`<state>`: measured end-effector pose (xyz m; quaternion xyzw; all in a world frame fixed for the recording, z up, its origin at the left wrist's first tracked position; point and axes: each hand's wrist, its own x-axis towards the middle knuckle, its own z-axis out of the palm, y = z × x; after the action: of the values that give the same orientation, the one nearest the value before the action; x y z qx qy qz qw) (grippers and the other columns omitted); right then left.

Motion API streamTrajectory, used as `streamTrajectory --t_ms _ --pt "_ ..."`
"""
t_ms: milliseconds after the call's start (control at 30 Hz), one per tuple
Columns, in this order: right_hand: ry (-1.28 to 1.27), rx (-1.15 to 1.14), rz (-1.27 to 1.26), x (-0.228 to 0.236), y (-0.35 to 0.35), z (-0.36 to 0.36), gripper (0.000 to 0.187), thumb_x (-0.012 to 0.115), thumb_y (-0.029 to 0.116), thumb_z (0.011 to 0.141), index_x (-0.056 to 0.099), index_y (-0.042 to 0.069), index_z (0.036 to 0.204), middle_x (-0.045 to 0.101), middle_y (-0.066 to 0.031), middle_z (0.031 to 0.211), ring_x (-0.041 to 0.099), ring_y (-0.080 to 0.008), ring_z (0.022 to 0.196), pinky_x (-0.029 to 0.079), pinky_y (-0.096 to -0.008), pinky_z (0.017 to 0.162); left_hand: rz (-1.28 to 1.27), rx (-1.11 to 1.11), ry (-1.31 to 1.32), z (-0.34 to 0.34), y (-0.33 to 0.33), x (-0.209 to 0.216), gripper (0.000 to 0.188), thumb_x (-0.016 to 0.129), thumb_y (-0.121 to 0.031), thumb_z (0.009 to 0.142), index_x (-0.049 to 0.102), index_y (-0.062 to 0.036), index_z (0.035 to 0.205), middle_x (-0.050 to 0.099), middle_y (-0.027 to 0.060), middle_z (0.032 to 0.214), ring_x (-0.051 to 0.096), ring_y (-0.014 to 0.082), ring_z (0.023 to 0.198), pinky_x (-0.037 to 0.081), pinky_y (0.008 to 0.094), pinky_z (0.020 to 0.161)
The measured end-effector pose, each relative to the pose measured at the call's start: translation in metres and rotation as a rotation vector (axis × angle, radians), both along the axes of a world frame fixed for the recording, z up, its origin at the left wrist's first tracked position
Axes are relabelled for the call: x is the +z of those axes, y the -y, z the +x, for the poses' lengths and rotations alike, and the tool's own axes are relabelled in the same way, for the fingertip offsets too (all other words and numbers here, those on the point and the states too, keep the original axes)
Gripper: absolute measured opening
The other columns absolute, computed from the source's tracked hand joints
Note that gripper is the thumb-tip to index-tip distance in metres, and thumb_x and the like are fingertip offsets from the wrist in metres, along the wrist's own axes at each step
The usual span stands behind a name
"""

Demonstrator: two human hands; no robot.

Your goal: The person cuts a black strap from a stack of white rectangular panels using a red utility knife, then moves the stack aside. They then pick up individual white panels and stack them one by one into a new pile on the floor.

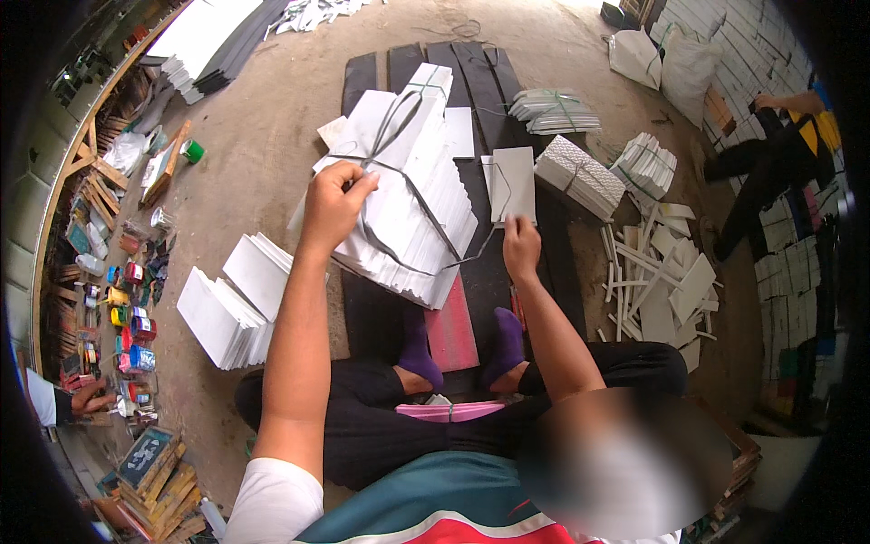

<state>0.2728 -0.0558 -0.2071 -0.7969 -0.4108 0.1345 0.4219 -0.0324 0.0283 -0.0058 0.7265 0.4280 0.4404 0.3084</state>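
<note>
A thick stack of white sheets (412, 231) lies in front of me on dark boards (361, 82). A flat dark strap (391, 167) crosses the stack and forms a loop on top. My left hand (339, 201) is closed on the strap near that crossing, at the stack's left side. To the right of the stack, my right hand (522, 245) is closed on the strap's free end, which trails from the stack's lower right. Small white sheets (515, 177) lie just beyond my right hand. Another tied white bundle (437, 82) sits at the far end of the stack.
Loose white stacks (222, 313) stand at left; tied bundles (580, 172) and a pile of white offcuts (662, 281) lie at right. Paint cans (136, 328) line the left. Another person's legs (770, 172) show at right, another person's hand (91, 397) at left. My feet (417, 354) rest close by.
</note>
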Motion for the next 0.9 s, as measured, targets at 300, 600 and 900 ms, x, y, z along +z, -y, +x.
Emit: streamTrajectory --t_ms 300,600,900 --pt "0.001 -0.001 -0.851 -0.128 0.095 0.020 0.037 0.066 0.030 0.095 0.061 0.000 0.117 0.069 -0.0231 0.119 0.068 -0.0407 0.112 0.055 -0.0500 0.092 0.017 0.005 -0.056 0.018 0.015 0.007 0.024 0.072 -0.015 0.088 0.066 0.0024 0.073 0.061 0.0069 0.069 0.052 0.0143 0.062 0.041 0.0314 0.060" --pt "0.013 -0.036 -0.844 -0.157 0.100 0.013 0.034 0.064 0.025 0.098 0.055 0.002 0.121 0.067 -0.0216 0.117 0.066 -0.0399 0.112 0.055 -0.0503 0.092 -0.009 -0.057 0.008 0.044 0.021 0.008 0.023 0.070 -0.015 0.090 0.067 0.0029 0.074 0.060 0.0062 0.068 0.051 0.0120 0.064 0.040 0.0303 0.060" --pt "0.043 0.047 -0.779 -0.148 0.099 0.011 0.034 0.061 0.019 0.098 0.053 0.015 0.131 0.061 -0.0197 0.123 0.064 -0.0396 0.114 0.055 -0.0512 0.092 -0.033 -0.079 0.044 0.036 0.023 0.007 0.025 0.068 -0.015 0.092 0.066 0.0028 0.074 0.061 0.0057 0.069 0.053 0.0121 0.068 0.041 0.0304 0.064"
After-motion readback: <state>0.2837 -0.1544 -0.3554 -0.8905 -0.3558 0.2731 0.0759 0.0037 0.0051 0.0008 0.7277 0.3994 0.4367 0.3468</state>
